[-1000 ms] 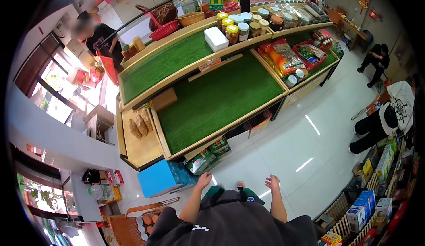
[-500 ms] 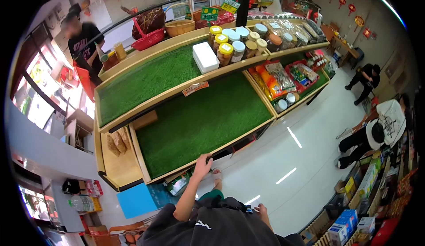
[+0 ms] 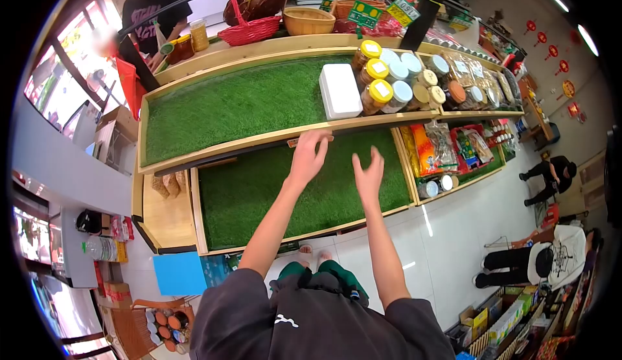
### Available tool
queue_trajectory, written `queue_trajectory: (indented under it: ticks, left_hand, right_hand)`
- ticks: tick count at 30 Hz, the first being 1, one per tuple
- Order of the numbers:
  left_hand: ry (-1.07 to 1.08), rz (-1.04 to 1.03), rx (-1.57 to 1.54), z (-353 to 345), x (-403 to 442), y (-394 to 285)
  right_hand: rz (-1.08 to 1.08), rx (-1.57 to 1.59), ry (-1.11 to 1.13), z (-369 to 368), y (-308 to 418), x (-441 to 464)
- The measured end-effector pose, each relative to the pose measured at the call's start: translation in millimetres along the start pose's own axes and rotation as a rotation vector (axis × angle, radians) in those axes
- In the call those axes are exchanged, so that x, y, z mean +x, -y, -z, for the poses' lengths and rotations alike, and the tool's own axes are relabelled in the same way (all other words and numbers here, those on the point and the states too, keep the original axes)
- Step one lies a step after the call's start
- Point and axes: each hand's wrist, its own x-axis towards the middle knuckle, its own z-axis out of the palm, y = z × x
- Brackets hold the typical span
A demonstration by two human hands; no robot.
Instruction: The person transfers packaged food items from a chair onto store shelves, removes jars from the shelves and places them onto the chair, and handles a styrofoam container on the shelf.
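Note:
My left hand (image 3: 310, 158) is raised before the upper shelf's wooden front edge (image 3: 249, 143), its fingers apart and overlapping a small orange label (image 3: 304, 142) there. Whether it touches the edge I cannot tell. To its right, my right hand (image 3: 368, 173) reaches forward with thumb and fingers spread and nothing in it. Below both lies the lower shelf (image 3: 272, 198), lined with green artificial grass. A white foam box (image 3: 341, 92) stands above them on the upper shelf's grass mat (image 3: 233, 104). Beside the box are yellow-lidded jars (image 3: 377, 91) and blue-lidded jars (image 3: 400, 92).
A red basket (image 3: 251, 31) and a wicker basket (image 3: 310, 21) stand behind the upper shelf. Packaged goods (image 3: 444, 146) fill the right section. A person in a black T-shirt (image 3: 153, 7) is at the back left; two people are at the right. A chair (image 3: 129, 326) holds several jars.
My left hand has left the lower shelf's front edge and risen to the upper edge. My right hand has come up from my waist and reached forward. The view has moved closer to the shelves.

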Motion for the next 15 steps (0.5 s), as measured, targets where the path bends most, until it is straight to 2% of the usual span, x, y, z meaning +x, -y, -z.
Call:
queue_trajectory:
  ticks: [3, 6, 7, 9, 10, 11, 14, 15]
  left_hand:
    - [-0.106, 0.017, 0.15, -12, 49, 30]
    - [-0.089, 0.112, 0.305, -31, 79, 68]
    - [-0.001, 0.172, 0.394, -36, 84, 78]
    - [0.025, 0.217, 0.427, -46, 85, 92]
    - [0.076, 0.233, 0.541, -50, 78, 98]
    - [0.086, 0.164, 0.689, -54, 76, 96]
    - [0.094, 0.233, 0.733, -56, 80, 88]
    - [0.091, 0.212, 0.752, -57, 80, 90]
  right_hand:
    - [0.146, -0.099, -0.119, -35, 46, 64]
    - [-0.065, -0.126, -0.055, -73, 56, 87]
    - [-0.046, -0.105, -0.037, -84, 56, 90]
    - [-0.114, -0.091, -0.18, -94, 59, 90]
    - [-0.14, -0.071, -0.176, -99, 58, 91]
    - [-0.141, -0.064, -0.152, -102, 58, 95]
    - [-0.123, -0.036, -0.262, -107, 51, 99]
    - [-0.126, -0.049, -0.231, -107, 49, 100]
